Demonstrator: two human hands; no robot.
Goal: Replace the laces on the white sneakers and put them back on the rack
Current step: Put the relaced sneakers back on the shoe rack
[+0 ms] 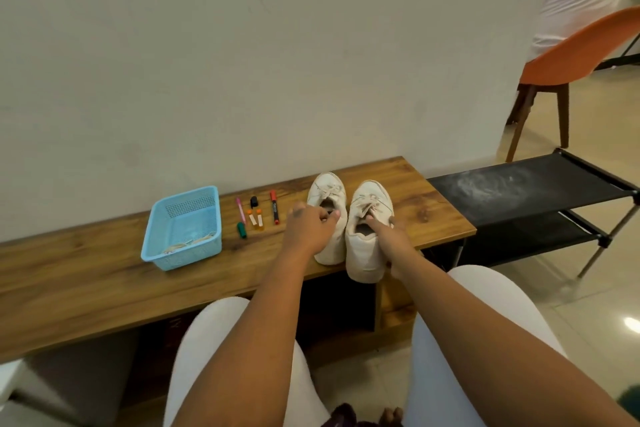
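Two laced white sneakers (pixel 349 218) are stood side by side on the bench (pixel 104 270), right of the basket (pixel 183 229); the left one's collar is gripped by the left hand (pixel 308 224), the right one's side by the right hand (pixel 389 236)

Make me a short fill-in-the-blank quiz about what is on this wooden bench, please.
1. The two white lace-up sneakers stand side by side on the ____ bench.
2. The perforated plastic basket left of the marker pens is ____ in colour.
3. The left hand and right hand each hold one ____.

Missing words: wooden; blue; sneaker
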